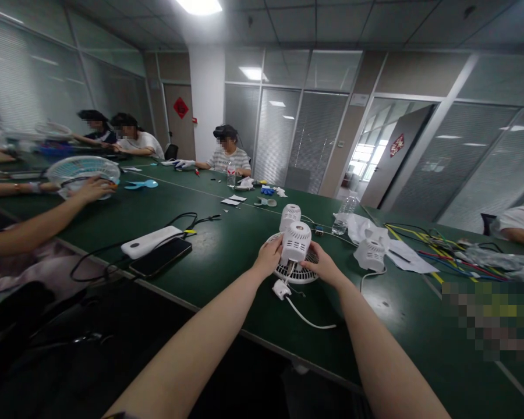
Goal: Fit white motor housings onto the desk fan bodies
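Green table point(209, 265), blinds point(278, 134) behind glass.

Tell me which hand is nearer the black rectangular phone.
Left. The left hand is at the side of the white plastic fan housing facing the phone; the right hand is at its far side.

We are in an office meeting room used for bench work: slatted blinds behind glass partition walls point(282, 128), a gridded panel ceiling point(323, 23), and a long dark-green desk point(227, 256) strewn with coloured cables point(458, 262) and white plastic fan parts point(297, 238).
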The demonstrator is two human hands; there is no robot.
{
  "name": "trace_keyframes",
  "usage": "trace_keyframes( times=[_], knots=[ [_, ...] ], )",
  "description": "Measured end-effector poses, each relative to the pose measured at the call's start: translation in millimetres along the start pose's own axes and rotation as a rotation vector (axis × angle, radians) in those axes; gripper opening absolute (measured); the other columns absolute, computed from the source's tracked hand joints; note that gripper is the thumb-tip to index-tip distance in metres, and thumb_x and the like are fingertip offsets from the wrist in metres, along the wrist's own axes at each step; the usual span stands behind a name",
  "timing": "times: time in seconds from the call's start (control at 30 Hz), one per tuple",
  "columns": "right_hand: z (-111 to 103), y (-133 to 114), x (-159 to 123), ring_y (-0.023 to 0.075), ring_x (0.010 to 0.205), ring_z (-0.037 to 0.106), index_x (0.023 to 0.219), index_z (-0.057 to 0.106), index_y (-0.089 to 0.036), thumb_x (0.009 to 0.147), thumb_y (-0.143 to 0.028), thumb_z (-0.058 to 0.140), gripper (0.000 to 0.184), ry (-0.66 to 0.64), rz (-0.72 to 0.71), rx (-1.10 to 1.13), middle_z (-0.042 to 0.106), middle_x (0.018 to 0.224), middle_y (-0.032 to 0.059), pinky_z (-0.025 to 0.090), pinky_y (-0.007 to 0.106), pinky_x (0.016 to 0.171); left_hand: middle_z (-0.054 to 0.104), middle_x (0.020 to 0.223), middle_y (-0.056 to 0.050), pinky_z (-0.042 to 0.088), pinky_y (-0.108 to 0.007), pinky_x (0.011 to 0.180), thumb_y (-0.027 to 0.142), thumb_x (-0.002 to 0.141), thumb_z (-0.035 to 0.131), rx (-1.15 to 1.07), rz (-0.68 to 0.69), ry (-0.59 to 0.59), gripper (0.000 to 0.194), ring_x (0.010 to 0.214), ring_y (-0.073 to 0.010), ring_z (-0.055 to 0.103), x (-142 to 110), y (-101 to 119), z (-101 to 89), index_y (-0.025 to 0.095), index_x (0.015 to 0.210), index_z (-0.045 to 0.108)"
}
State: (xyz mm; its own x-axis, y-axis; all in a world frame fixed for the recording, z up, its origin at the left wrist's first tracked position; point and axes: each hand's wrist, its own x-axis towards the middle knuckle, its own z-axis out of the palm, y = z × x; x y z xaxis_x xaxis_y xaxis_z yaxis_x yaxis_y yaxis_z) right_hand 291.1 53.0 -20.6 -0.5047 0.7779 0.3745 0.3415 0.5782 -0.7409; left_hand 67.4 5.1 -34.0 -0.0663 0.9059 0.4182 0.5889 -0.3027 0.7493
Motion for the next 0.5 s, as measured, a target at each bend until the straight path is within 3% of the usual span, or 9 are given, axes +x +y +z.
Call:
trace_keyframes(
  times=[0.07, 0.3, 0.43, 0.5],
  knots=[
    [-0.1, -0.4, -0.8, 0.0305, 0.134, 0.045, 0.141, 0.039, -0.025, 0.069, -0.043, 0.078, 0.084, 0.002, 0.009, -0.006, 0.054, 0.138, 0.0096, 0.028, 0.055, 0.115, 0.047, 0.148, -0.001, 0.023, -0.05, 0.118, 0.028, 0.097, 0.037, 0.029, -0.003, -0.01, 0.048, 0.14, -0.0228, 0.038, -0.8, 2.5, -2.2, 0.03, 0.144, 0.04],
    [-0.7, 0.3, -1.8, 0.0274, 0.135, 0.045, 0.141, 0.037, -0.025, 0.071, -0.044, 0.078, 0.083, -0.013, 0.028, 0.013, 0.053, 0.14, 0.0091, 0.029, 0.051, 0.115, 0.051, 0.145, -0.001, 0.032, -0.047, 0.113, 0.033, 0.096, 0.042, 0.091, 0.003, -0.034, 0.049, 0.134, -0.0215, 0.045, 1.8, 4.1, -9.3, 0.032, 0.144, 0.038],
    [-2.9, -0.8, -3.3, 0.0266, 0.134, 0.046, 0.141, 0.037, -0.025, 0.072, -0.044, 0.077, 0.082, -0.028, 0.044, 0.03, 0.053, 0.14, 0.0096, 0.031, 0.049, 0.115, 0.046, 0.149, 0.0, 0.029, -0.045, 0.116, 0.038, 0.097, 0.038, 0.119, 0.031, -0.119, 0.047, 0.14, -0.0204, 0.038, 4.3, -1.9, -14.8, 0.032, 0.144, 0.039],
    [-3.7, -2.7, -4.0, 0.0263, 0.134, 0.046, 0.142, 0.037, -0.025, 0.073, -0.044, 0.077, 0.082, -0.033, 0.051, 0.036, 0.053, 0.141, 0.0094, 0.031, 0.049, 0.114, 0.043, 0.151, -0.002, 0.026, -0.045, 0.117, 0.044, 0.095, 0.044, 0.13, 0.053, -0.18, 0.054, 0.142, -0.022, 0.034, 4.3, -5.2, -19.1, 0.032, 0.146, 0.036]
  ],
)
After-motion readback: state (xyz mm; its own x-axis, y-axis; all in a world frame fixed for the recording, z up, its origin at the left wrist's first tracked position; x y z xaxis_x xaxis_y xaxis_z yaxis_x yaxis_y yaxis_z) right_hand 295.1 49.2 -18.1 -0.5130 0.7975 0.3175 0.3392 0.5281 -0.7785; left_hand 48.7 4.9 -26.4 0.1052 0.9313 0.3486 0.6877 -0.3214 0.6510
